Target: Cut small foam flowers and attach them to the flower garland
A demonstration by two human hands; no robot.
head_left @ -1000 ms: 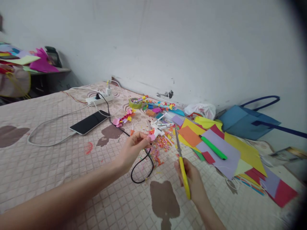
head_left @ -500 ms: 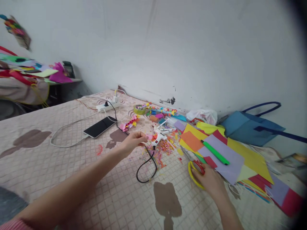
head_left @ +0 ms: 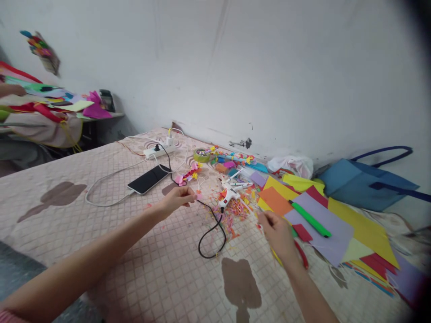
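My left hand (head_left: 180,198) is pinched closed at a small pink paper piece (head_left: 199,196), just left of the white glue gun (head_left: 230,195). The gun rests on coloured paper scraps (head_left: 232,220), and its black cord (head_left: 201,252) loops toward me. My right hand (head_left: 278,235) has curled fingers, thumb and forefinger together; whether anything is between them I cannot make out. Beneath and beside it lie scissors with one red handle (head_left: 302,255) and one yellow, partly hidden by the hand.
Coloured paper sheets (head_left: 323,229) with a green pen-like cutter (head_left: 311,220) lie at right, before a blue bag (head_left: 368,181). A phone (head_left: 149,179) is cabled to a power strip (head_left: 160,151). Tape (head_left: 201,155) sits behind. Another person's hand (head_left: 11,89) shows far left.
My right hand has let go of the scissors and moved up and left toward the glue gun. My left hand has drawn slightly back from the gun with the pink piece. The view has shifted left.
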